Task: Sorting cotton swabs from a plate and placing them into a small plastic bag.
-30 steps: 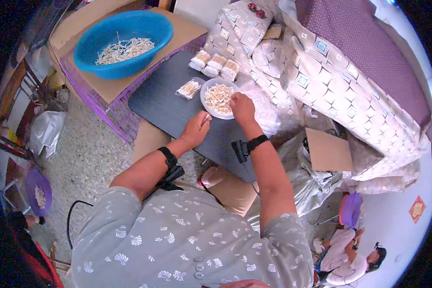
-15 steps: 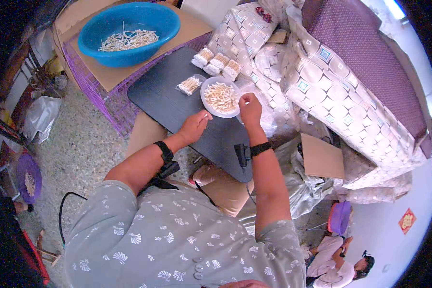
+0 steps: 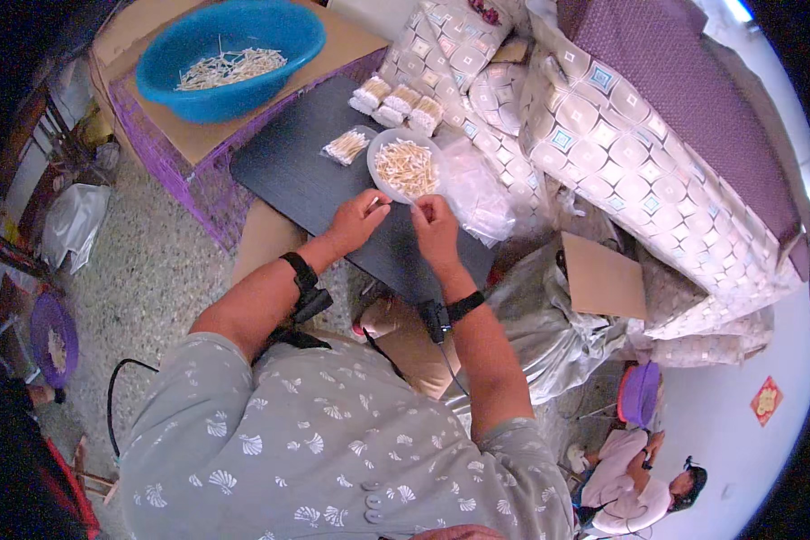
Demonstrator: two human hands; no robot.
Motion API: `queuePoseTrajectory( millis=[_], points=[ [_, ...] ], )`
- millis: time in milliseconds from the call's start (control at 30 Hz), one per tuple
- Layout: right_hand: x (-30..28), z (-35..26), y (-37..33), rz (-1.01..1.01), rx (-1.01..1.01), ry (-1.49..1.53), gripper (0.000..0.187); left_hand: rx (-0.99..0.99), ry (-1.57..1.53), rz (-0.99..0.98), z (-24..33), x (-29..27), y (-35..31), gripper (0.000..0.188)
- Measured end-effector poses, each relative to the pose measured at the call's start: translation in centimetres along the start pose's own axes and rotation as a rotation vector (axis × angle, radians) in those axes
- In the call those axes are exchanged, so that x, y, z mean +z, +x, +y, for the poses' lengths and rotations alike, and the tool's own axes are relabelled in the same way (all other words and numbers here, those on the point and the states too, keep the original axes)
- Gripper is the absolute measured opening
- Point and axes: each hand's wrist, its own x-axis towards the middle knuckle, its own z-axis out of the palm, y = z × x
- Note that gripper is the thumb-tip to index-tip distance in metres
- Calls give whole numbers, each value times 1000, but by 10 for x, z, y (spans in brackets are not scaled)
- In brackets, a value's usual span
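A round white bowl (image 3: 373, 166) full of cotton swabs (image 3: 407, 167) stands on a dark board. Just off its near-left side, my left hand (image 3: 358, 220) is closed in a pinch, a small pale swab tip showing at the fingertips. My right hand (image 3: 435, 232) is also closed, thumb and fingers pressed together at the bowl's near rim; what it pinches is too small to make out. Left of the bowl lies a clear bag of swabs (image 3: 346, 146). Behind it, several swab bundles (image 3: 405, 99) sit side by side.
To the right of the bowl lie thin clear plastic bags (image 3: 481, 193). A large blue basin (image 3: 166, 85) with more swabs stands on cardboard at the far left. Patterned cloth-covered furniture (image 3: 621, 162) borders the right. Another person (image 3: 634, 477) sits at the lower right.
My right hand has moved left and nearer, from the bowl's right side to its near rim. My left hand has risen slightly toward the bowl. The plastic bags are now less covered.
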Motion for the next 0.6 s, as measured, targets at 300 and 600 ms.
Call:
queuePoseTrajectory(
  millis=[300,600],
  points=[
    [17,6,-33,-56,48,-65,10,15,59,-96,-5,-3,2,17],
    [23,9,-35,38,26,-58,16,48,103,-80,-4,-5,0,14]
  ],
)
